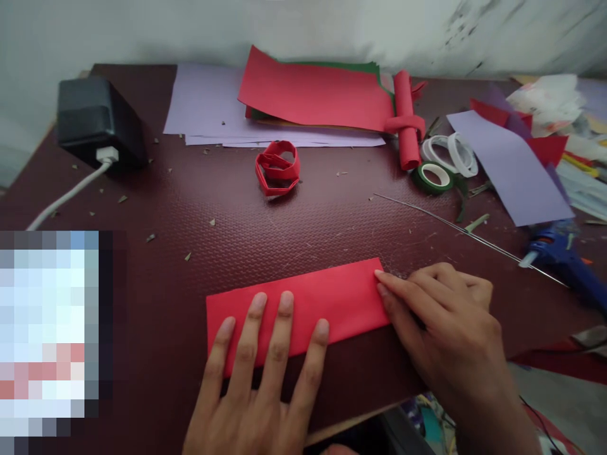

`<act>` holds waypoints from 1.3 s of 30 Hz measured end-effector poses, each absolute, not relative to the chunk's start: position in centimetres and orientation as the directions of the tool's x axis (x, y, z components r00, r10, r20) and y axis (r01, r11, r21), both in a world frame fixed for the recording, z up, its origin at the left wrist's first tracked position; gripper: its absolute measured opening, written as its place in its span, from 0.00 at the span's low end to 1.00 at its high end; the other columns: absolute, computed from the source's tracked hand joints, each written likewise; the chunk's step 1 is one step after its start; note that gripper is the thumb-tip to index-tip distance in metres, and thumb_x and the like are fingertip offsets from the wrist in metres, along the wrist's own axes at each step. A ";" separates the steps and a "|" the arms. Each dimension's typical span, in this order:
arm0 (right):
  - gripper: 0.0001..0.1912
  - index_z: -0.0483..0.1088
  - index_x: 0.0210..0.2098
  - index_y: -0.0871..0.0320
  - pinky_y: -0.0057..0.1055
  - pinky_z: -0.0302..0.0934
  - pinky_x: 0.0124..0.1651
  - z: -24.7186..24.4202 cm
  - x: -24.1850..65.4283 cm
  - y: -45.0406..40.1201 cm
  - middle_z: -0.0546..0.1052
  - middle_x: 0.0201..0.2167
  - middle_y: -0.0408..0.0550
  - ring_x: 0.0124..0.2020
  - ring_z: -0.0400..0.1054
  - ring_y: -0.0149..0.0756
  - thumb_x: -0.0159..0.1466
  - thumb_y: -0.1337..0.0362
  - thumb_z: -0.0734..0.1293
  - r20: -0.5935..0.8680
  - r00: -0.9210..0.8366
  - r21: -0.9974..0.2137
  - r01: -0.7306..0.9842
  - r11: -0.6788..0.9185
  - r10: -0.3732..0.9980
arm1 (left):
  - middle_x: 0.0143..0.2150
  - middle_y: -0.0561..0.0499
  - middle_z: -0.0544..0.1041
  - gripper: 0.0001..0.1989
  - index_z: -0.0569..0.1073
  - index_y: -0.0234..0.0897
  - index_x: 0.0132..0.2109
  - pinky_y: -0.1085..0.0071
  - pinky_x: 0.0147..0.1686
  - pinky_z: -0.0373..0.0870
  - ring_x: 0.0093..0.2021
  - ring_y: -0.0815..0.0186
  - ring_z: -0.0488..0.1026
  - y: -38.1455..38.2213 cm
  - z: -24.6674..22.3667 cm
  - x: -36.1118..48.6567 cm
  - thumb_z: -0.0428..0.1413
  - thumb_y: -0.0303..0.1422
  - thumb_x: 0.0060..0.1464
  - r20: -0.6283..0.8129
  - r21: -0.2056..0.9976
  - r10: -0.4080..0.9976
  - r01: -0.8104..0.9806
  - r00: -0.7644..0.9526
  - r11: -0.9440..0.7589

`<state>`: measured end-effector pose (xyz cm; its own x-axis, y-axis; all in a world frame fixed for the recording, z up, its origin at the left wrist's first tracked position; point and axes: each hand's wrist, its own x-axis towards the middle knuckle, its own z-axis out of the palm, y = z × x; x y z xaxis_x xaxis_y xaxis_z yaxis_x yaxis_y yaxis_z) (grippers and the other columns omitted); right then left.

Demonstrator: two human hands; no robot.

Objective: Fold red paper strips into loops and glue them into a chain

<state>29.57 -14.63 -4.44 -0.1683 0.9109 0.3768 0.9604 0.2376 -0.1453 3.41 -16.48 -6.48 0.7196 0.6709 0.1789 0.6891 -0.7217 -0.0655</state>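
A folded strip of red paper lies slightly slanted near the table's front edge. My left hand rests on its left part, fingers spread and pressing it flat. At the right end, my right hand pinches the paper's edge between thumb and index finger. Beyond the strip sits a folded red paper ring shape. A red paper roll with a red band around it stands farther back to the right.
Red sheets overlap lilac sheets by the wall. Green tape, clear tape rolls, thin wires and a blue glue gun lie right. A black box-shaped device with a white cable stands left.
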 end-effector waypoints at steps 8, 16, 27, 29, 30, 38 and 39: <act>0.05 0.77 0.47 0.57 0.42 0.49 0.44 -2.9 27.1 -15.7 0.69 0.28 0.43 0.33 0.59 0.38 0.73 0.67 0.69 0.502 -0.187 -0.148 0.943 0.297 0.845 | 0.78 0.30 0.59 0.54 0.59 0.41 0.78 0.37 0.71 0.50 0.75 0.30 0.57 -17.1 -5.5 4.9 0.52 0.70 0.56 0.191 0.052 0.767 0.774 0.613 -0.631; 0.12 0.78 0.50 0.55 0.42 0.46 0.45 -3.9 24.4 -15.9 0.73 0.31 0.45 0.36 0.62 0.42 0.76 0.68 0.62 0.263 -0.352 -0.203 0.890 0.409 0.898 | 0.78 0.33 0.59 0.48 0.68 0.38 0.73 0.38 0.69 0.58 0.76 0.35 0.58 -17.0 -4.4 5.3 0.48 0.68 0.61 0.192 0.083 0.783 0.785 0.591 -0.613; 0.11 0.76 0.50 0.52 0.42 0.45 0.48 -3.7 24.9 -15.8 0.79 0.38 0.46 0.43 0.65 0.43 0.76 0.68 0.62 0.180 -0.335 -0.205 0.907 0.368 0.925 | 0.77 0.26 0.58 0.53 0.61 0.26 0.75 0.41 0.71 0.60 0.78 0.38 0.54 -17.3 -4.6 3.9 0.43 0.68 0.63 0.146 0.028 0.776 0.782 0.613 -0.623; 0.11 0.76 0.50 0.52 0.41 0.45 0.48 -3.8 24.9 -15.8 0.79 0.38 0.46 0.43 0.66 0.43 0.76 0.68 0.62 0.180 -0.337 -0.211 0.904 0.371 0.924 | 0.76 0.24 0.59 0.54 0.61 0.20 0.74 0.44 0.71 0.60 0.78 0.40 0.56 -17.5 -4.6 2.9 0.40 0.67 0.65 0.164 -0.002 0.797 0.809 0.581 -0.588; 0.11 0.76 0.50 0.52 0.41 0.45 0.47 -3.9 24.9 -15.7 0.79 0.38 0.46 0.43 0.66 0.43 0.76 0.68 0.62 0.186 -0.336 -0.212 0.904 0.372 0.923 | 0.76 0.24 0.61 0.52 0.62 0.18 0.74 0.45 0.71 0.59 0.77 0.40 0.57 -17.7 -4.4 2.5 0.40 0.65 0.67 0.179 -0.023 0.811 0.827 0.557 -0.562; 0.10 0.77 0.49 0.51 0.41 0.44 0.44 -4.5 24.8 -15.7 0.76 0.34 0.45 0.39 0.64 0.44 0.73 0.70 0.66 0.242 -0.360 -0.167 0.899 0.404 0.901 | 0.76 0.37 0.65 0.45 0.65 0.26 0.73 0.49 0.67 0.61 0.73 0.44 0.64 -20.5 -3.9 5.2 0.41 0.61 0.70 0.273 -0.051 0.804 0.842 0.528 -0.536; 0.10 0.77 0.49 0.52 0.41 0.44 0.44 -4.5 24.9 -15.7 0.76 0.34 0.45 0.39 0.64 0.45 0.72 0.70 0.66 0.228 -0.364 -0.166 0.899 0.405 0.903 | 0.75 0.38 0.66 0.46 0.65 0.27 0.73 0.51 0.67 0.61 0.73 0.46 0.64 -20.6 -4.1 5.7 0.41 0.62 0.69 0.273 -0.026 0.808 0.844 0.522 -0.536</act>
<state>24.86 -15.69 -4.45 -0.3643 0.9029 0.2283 0.8993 0.4048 -0.1657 5.72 -20.61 -4.10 0.5221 0.8081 0.2728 0.8436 -0.5363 -0.0261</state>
